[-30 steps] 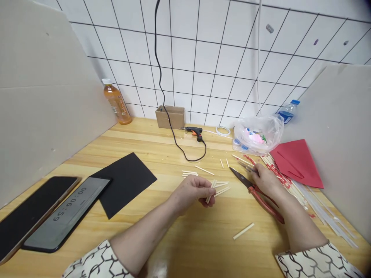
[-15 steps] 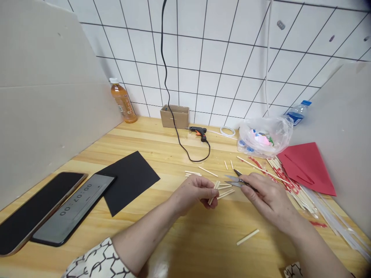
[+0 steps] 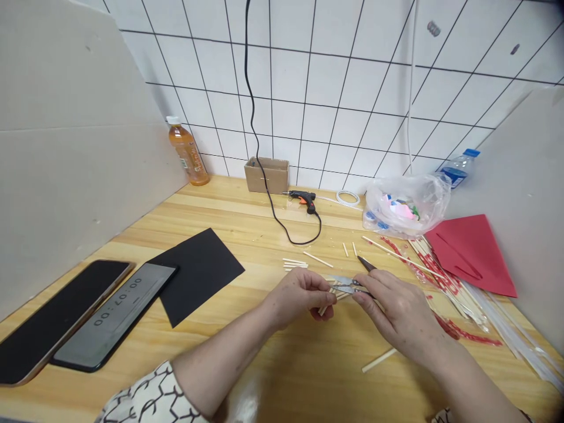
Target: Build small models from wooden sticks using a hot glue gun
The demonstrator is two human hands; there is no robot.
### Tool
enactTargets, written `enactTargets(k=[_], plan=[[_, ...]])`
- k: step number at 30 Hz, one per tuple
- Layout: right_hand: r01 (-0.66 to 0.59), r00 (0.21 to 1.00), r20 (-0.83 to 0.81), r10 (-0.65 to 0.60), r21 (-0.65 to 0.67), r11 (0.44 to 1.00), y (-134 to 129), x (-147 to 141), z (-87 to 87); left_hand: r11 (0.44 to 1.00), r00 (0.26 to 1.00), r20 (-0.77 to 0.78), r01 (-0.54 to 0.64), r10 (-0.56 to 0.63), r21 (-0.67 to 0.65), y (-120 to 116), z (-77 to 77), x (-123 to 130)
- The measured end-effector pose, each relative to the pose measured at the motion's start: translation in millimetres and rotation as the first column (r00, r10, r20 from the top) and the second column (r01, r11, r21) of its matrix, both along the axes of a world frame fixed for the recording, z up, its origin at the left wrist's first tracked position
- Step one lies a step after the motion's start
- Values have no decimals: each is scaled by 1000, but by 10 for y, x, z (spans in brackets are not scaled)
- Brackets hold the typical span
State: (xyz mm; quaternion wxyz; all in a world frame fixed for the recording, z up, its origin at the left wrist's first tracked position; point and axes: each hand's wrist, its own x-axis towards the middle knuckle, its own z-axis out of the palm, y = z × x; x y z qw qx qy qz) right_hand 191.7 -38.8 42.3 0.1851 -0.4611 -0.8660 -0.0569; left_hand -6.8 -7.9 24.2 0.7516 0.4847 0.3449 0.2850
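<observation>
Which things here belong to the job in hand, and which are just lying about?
In the job:
short pale sticks, in left hand
silver-bladed tool, in right hand
loose sticks, likely

Lying about, probably:
timer phone
dark phone
black sheet
orange drink bottle
blue-capped bottle
glue gun, not held

Half-seen around the glue gun [image 3: 305,198]
Nearer than it, the right hand [image 3: 399,308] hides the handles of the scissors [image 3: 346,281], and the left hand [image 3: 299,298] part of the sticks [image 3: 341,296]. Left of it, a dark-screened phone [image 3: 66,320] is cut off; right of it, the contents [image 3: 399,210] of the bag [image 3: 428,198] are too blurred to name.
</observation>
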Motion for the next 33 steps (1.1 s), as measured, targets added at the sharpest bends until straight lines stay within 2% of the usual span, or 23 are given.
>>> enactTargets(k=[9,33], plan=[[2,1000,-29,-2,6,1000,6,-4,-53,1000,999,-38,-5,6,17,-10,3,5],[-8,998,-68,11,36,999,-6,-31,-64,999,998,-58,14,-12,29,-11,-10,9]])
